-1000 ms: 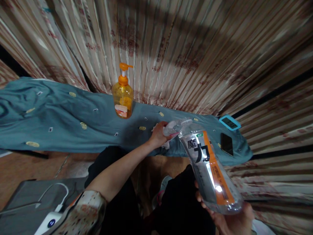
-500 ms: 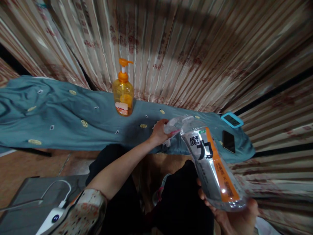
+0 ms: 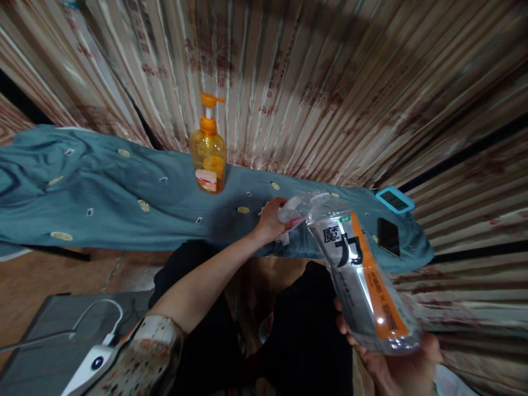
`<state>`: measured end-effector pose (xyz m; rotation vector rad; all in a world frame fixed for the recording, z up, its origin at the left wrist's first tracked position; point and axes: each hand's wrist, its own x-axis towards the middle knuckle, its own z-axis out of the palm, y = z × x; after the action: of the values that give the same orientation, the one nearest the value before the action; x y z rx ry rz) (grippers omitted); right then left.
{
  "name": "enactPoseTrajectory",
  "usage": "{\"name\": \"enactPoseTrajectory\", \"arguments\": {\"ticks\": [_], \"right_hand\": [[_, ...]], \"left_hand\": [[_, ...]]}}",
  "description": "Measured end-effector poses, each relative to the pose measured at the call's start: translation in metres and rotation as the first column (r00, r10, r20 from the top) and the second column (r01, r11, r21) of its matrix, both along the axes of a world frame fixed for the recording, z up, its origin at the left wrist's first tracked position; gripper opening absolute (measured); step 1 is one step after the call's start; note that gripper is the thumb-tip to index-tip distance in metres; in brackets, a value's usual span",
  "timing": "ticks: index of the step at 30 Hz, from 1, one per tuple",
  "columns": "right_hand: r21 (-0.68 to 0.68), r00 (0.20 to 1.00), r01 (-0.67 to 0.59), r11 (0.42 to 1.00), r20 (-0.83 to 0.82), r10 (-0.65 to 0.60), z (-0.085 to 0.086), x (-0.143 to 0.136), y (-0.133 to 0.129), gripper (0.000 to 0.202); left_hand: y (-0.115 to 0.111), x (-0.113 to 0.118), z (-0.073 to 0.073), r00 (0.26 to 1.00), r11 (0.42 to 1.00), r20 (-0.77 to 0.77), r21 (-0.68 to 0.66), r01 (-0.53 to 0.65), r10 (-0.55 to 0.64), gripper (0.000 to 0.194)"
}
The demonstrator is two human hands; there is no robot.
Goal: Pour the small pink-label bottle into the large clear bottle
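Note:
A large clear plastic bottle with a silver and orange label is tilted, its neck end up and to the left. My right hand is wrapped round its lower end. My left hand is closed on a small clear plastic container with a pinkish mark, whose exact kind I cannot make out. The container's far end meets the large bottle's neck; whether liquid passes between them is not visible. An orange pump bottle stands upright on the cloth, beyond my left hand.
A teal patterned cloth covers the narrow table. On its right end lie a dark phone and a blue-framed digital clock. Pleated curtains hang behind. At lower left, a white device with a cable rests on a grey surface.
Both hands keep their hold on the large bottle and the small container, almost unmoved. The whole view has shifted slightly.

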<state>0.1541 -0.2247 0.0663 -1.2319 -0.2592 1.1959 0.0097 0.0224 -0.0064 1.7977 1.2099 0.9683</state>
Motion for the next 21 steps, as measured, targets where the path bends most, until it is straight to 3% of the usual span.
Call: {"name": "enactPoseTrajectory", "arguments": {"ticks": [8,15,21], "right_hand": [[-0.01,1.0,0.013,1.0,0.01,-0.013,0.0037,-0.0025,-0.0005,0.117],[-0.017,1.0,0.016,1.0,-0.021,-0.017,0.0013,0.0006,-0.0023,0.115],[-0.042,0.999,0.035,0.998,-0.009,-0.036,0.0045,-0.0022,-0.001,0.129]], "left_hand": [[-0.0005,0.002,-0.0005,1.0,1.0,0.027,-0.021,-0.006,0.007,0.05],[-0.0017,0.0032,-0.0009,0.998,0.999,0.057,-0.039,-0.009,0.011,0.051],[-0.0021,0.0022,-0.0001,0.997,1.0,0.073,-0.006,-0.006,0.006,0.047]]}}
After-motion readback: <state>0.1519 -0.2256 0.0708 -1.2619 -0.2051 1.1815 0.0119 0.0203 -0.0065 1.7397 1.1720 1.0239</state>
